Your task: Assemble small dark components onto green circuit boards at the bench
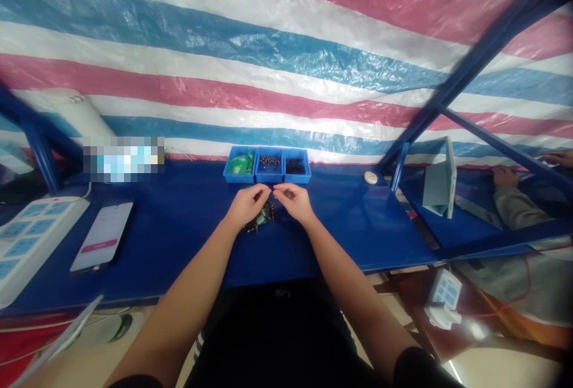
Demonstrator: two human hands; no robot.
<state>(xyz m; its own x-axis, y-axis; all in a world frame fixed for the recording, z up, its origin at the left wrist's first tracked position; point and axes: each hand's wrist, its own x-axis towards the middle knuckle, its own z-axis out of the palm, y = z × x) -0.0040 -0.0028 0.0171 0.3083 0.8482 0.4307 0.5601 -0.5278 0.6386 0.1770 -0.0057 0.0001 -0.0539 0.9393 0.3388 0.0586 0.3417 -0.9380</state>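
Hiding any held item, the curled left hand and right hand nearly meet.

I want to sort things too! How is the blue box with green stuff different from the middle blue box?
The box with green stuff holds a shiny green bundle, too blurry to name, while the middle box holds tiny dark pieces with golden glints. The green bundle is bright, and the pieces are dark. The box with green stuff ends the row, while the middle box has a box on each side. Both are open blue boxes on the blue bench.
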